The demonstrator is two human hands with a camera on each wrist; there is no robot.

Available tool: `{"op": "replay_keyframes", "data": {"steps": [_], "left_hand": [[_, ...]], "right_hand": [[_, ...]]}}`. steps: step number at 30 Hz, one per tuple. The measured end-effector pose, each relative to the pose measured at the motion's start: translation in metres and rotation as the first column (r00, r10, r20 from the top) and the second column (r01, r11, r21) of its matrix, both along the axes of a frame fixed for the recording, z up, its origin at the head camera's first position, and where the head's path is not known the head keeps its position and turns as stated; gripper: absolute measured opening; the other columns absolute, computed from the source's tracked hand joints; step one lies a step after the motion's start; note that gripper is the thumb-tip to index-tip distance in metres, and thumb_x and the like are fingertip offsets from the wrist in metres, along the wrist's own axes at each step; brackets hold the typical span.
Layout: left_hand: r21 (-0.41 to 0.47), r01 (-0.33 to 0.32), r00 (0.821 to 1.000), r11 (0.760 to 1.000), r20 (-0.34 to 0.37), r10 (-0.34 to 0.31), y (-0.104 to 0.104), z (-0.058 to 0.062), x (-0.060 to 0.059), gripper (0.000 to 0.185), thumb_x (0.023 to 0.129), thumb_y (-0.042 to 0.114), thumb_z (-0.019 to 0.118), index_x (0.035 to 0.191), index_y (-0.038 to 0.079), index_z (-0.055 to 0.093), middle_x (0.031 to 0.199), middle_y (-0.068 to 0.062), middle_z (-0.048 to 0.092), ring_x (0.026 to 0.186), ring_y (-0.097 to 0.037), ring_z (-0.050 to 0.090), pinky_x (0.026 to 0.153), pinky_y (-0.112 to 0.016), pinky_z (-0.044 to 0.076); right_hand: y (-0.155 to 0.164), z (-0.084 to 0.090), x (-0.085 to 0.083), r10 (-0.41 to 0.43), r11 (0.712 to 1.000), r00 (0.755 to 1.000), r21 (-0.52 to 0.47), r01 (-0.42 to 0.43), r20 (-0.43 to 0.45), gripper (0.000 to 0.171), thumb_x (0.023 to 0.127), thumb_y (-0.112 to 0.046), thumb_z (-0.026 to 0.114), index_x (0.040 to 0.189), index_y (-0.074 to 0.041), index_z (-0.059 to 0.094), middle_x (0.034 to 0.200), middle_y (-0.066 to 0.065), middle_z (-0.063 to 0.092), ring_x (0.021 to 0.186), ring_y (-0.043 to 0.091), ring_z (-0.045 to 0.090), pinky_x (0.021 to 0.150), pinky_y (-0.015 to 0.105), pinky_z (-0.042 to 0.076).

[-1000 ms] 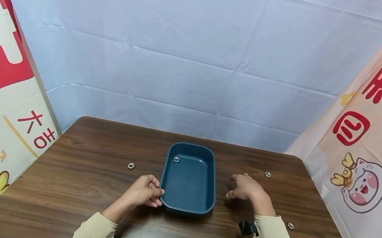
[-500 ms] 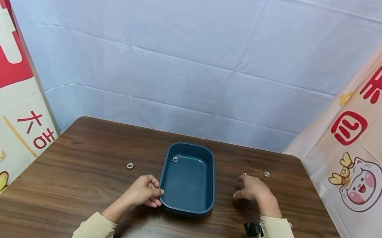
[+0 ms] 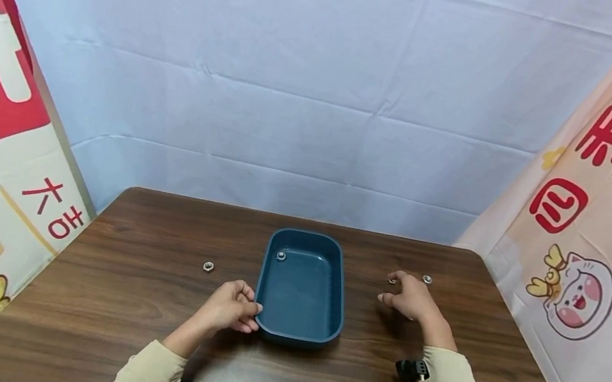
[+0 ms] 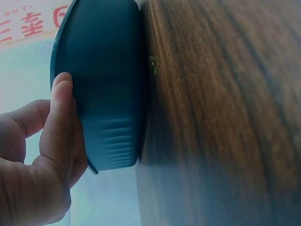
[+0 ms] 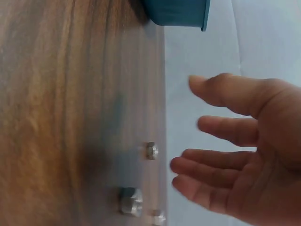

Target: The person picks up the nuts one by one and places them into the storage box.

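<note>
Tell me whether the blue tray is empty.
Not empty: one small metal nut lies in the far left corner of the blue tray; the rest of its floor is bare.

Your rectangular blue plastic tray (image 3: 297,319) sits mid-table (image 3: 124,296); one small metal nut (image 3: 281,255) lies in it, another nut (image 3: 208,266) left, two nuts (image 3: 427,279) right.

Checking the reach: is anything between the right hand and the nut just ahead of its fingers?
Nothing visible. The right hand hovers open, fingers spread, with bare table between it and the nearest nut.
</note>
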State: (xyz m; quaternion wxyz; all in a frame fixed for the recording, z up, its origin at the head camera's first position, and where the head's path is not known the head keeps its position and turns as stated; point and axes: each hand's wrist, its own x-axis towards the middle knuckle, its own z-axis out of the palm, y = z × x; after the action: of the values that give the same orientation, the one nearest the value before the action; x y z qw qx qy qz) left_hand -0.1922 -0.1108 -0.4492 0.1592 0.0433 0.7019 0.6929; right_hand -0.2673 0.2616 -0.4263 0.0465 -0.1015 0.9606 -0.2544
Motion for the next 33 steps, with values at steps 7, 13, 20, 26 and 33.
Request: {"op": "replay_keyframes", "data": {"steps": [7, 13, 20, 26, 33], "left_hand": [[0.0, -0.004, 1.0, 1.0, -0.004, 0.004, -0.001, -0.003, -0.002, 0.025, 0.085, -0.002, 0.061, 0.095, -0.008, 0.039, 0.067, -0.014, 0.056, 0.053, -0.019, 0.063, 0.048, -0.028, 0.054], [0.002, 0.004, 1.0, 1.0, 0.006, -0.004, -0.002, -0.007, -0.004, 0.023, 0.085, -0.003, 0.06, 0.095, -0.007, 0.039, 0.066, -0.014, 0.056, 0.054, -0.02, 0.063, 0.05, -0.03, 0.055], [0.012, 0.001, 1.0, 1.0, 0.003, -0.001, -0.002, -0.009, -0.004, 0.025, 0.083, -0.001, 0.061, 0.094, -0.006, 0.039, 0.066, -0.014, 0.056, 0.054, -0.02, 0.063, 0.049, -0.029, 0.055], [0.004, -0.005, 1.0, 1.0, 0.003, 0.005, -0.002, -0.008, -0.004, 0.025, 0.083, -0.001, 0.061, 0.094, -0.006, 0.04, 0.066, -0.014, 0.057, 0.054, -0.02, 0.063, 0.048, -0.029, 0.055], [-0.002, -0.007, 1.0, 1.0, -0.001, 0.007, 0.0, -0.011, -0.005, 0.025, 0.084, 0.0, 0.062, 0.094, -0.006, 0.04, 0.065, -0.014, 0.058, 0.051, -0.019, 0.062, 0.046, -0.028, 0.054]], "right_hand": [[0.002, -0.011, -0.008, -0.126, 0.975, 0.991, -0.19, 0.114, -0.053, 0.059, 0.083, -0.014, 0.069, 0.133, 0.003, 0.042, 0.12, 0.031, 0.05, 0.101, 0.041, 0.052, 0.075, 0.048, 0.047], [0.0, -0.019, -0.012, -0.248, 0.92, 0.968, -0.324, 0.219, -0.05, 0.06, 0.085, -0.012, 0.068, 0.136, 0.002, 0.039, 0.122, 0.03, 0.049, 0.11, 0.042, 0.049, 0.079, 0.049, 0.048], [-0.003, -0.024, -0.014, -0.378, 0.791, 0.922, -0.487, 0.371, 0.088, 0.06, 0.086, -0.009, 0.065, 0.137, 0.004, 0.037, 0.128, 0.029, 0.044, 0.115, 0.039, 0.045, 0.086, 0.046, 0.046], [-0.001, -0.03, -0.019, -0.38, 0.701, 0.903, -0.576, 0.421, 0.198, 0.052, 0.088, -0.005, 0.059, 0.135, 0.007, 0.04, 0.143, 0.03, 0.021, 0.12, 0.04, 0.037, 0.093, 0.047, 0.039], [0.004, -0.04, -0.028, -0.427, 0.623, 0.868, -0.612, 0.487, 0.256, 0.051, 0.084, -0.001, 0.061, 0.131, 0.01, 0.043, 0.133, 0.032, 0.035, 0.107, 0.034, 0.047, 0.083, 0.033, 0.044]]}}
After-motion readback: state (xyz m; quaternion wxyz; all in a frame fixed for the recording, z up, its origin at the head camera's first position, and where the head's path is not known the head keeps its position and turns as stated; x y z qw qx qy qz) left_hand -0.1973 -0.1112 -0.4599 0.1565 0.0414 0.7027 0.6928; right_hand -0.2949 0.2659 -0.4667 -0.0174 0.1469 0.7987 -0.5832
